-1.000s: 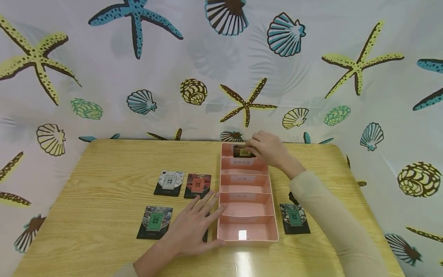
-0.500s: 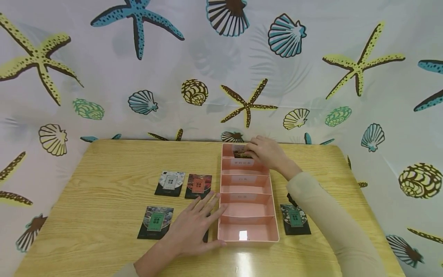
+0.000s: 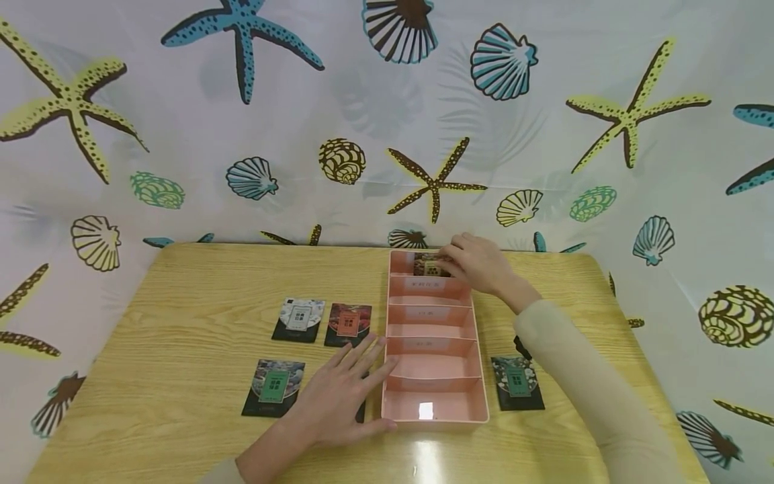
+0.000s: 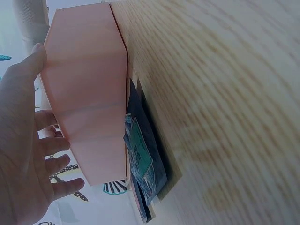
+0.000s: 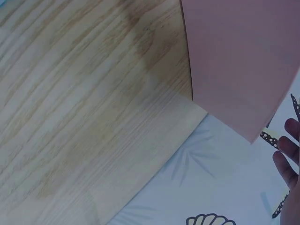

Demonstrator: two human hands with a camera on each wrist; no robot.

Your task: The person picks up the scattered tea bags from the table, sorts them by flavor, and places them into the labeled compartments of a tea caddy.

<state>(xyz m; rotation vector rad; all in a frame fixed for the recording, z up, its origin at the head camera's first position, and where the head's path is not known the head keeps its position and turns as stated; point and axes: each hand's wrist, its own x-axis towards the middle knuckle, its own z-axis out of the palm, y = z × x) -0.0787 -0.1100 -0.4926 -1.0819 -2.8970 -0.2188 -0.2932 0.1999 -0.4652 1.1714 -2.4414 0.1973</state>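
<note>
A long pink divided box stands on the table, with labels on several of its dividers. In its farthest compartment a dark tea sachet with a yellowish label leans upright. My right hand reaches over the box's right wall and pinches that sachet by its right edge. In the right wrist view only some curled fingers show past the box's corner; the sachet's grip is hidden there. My left hand is spread, fingertips touching the box's left rim. Partly under it lies a dark sachet.
Left of the box lie a white-labelled sachet, a red-labelled sachet and a green-labelled sachet. Another green-labelled sachet lies to the right, near a small black item by my sleeve. A patterned curtain hangs behind the table.
In the far compartment the sachet dipped, then rose back into view, shifting slightly right. My right hand moved a little right with it. My left hand stayed on the box's rim.
</note>
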